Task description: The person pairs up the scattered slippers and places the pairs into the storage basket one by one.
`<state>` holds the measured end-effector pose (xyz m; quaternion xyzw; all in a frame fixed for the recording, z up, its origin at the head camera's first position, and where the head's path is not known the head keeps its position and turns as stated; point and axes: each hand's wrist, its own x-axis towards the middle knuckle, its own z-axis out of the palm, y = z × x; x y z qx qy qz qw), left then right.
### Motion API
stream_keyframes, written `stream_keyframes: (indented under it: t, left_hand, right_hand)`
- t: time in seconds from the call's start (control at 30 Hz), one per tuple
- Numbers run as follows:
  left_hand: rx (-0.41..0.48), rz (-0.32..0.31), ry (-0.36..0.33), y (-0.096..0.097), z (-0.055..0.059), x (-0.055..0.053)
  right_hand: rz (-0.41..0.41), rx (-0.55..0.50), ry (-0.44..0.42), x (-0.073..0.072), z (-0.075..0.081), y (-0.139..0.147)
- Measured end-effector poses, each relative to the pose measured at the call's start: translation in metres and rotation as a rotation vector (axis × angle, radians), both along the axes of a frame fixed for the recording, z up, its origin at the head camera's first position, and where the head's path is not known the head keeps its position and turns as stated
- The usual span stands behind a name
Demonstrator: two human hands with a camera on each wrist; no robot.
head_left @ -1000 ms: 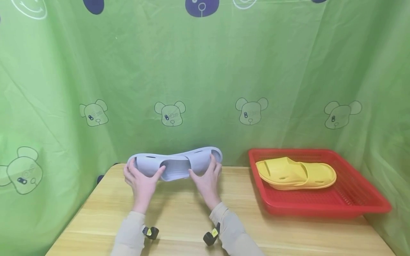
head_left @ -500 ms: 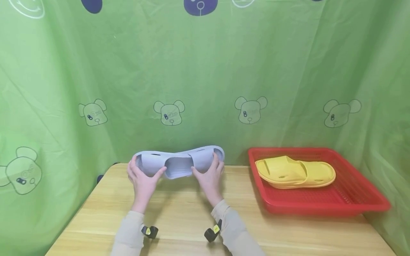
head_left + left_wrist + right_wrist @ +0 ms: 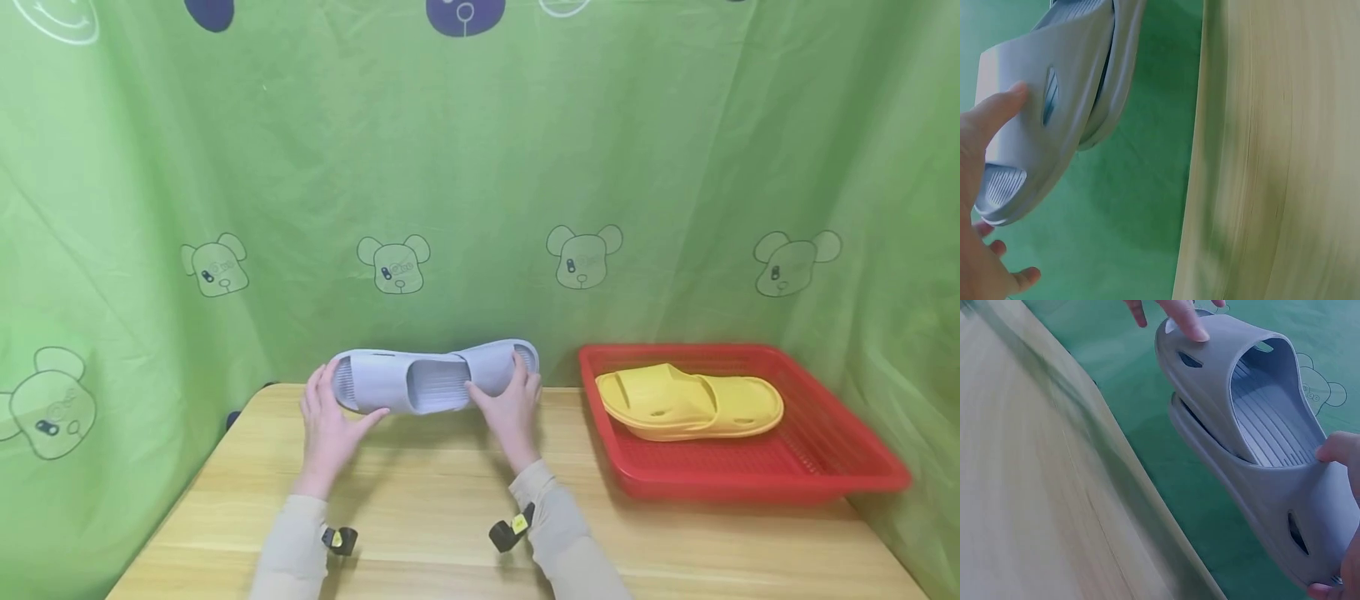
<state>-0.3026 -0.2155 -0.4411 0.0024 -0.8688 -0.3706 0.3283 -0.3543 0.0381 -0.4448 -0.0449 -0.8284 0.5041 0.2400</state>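
Grey slippers [image 3: 381,382], a pair with one tucked partly into the strap of the other, are up in the air near the far edge of the surface [image 3: 427,500], tilted so their tops face the person. Nesting seems to let both be handled as one long piece, which would explain a hand at each end. The right hand [image 3: 513,415] is clamped on the right slipper, thumb at the strap's mouth, so it likely bears most weight. The left hand [image 3: 330,429] has its fingers spread, thumb touching the other strap, apparently steadying more than gripping. To the right, yellow slippers [image 3: 744,404] lie nested alike in a red basket [image 3: 750,488], whose raised rim presumably keeps them in.
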Motion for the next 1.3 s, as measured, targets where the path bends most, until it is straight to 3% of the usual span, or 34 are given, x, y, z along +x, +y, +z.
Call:
stream_keyframes:
  t: [0.23, 0.67, 1.03, 1.3]
  left_hand:
    - [-0.199, -0.018, 0.05, -0.0058, -0.0012, -0.0023]
    - [-0.411, -0.079, 0.054, -0.0076, -0.0044, 0.0014]
    - [-0.473, -0.139, 0.008, -0.0067, -0.0046, 0.0047]
    - [-0.503, -0.154, 0.049, -0.0085, -0.0053, 0.0036]
  right_hand:
    - [0.023, 0.06, -0.031, -0.0012, -0.0002, 0.0059]
    - [0.06, 0.139, -0.087, -0.0017, -0.0021, 0.0103]
    - [0.073, 0.198, -0.11, 0.0001, -0.0009, 0.0092]
    - [0.084, 0.199, -0.098, 0.0036, 0.0008, 0.0045]
